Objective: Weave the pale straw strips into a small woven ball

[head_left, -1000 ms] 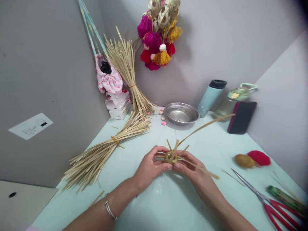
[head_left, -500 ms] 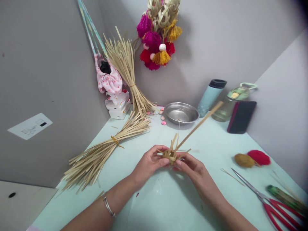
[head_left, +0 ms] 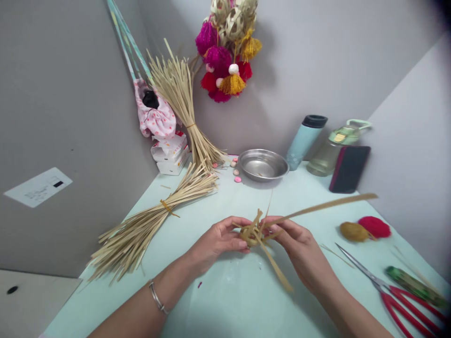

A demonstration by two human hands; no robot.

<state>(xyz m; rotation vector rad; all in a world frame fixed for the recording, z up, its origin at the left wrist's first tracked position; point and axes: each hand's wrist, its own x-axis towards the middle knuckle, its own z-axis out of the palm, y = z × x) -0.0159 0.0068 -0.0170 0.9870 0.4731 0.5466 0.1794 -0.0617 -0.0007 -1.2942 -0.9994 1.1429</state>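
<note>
A small, partly woven ball of tan plant strips [head_left: 251, 235] is held just above the table, loose ends sticking out around it. My left hand [head_left: 225, 237] grips its left side between thumb and fingers. At the right, my right hand [head_left: 291, 237] pinches a strip beside the ball. One long strip [head_left: 327, 203] runs out over that hand toward the upper right, and another [head_left: 276, 267] hangs forward and down. The fingertips of both hands are partly hidden by strips.
Bundled strips [head_left: 155, 220] lie left; another bundle [head_left: 190, 124] leans on the wall. A metal bowl [head_left: 263, 165], a blue tumbler [head_left: 306, 142], a green bottle [head_left: 326, 155] and a phone [head_left: 349, 169] stand behind. Yarn [head_left: 374, 227] and red-handled scissors [head_left: 382, 284] lie right.
The long strip has swung from steeply upright to nearly level at the right. Another strip now hangs forward. My right hand has shifted up onto the strips, and the view has moved slightly.
</note>
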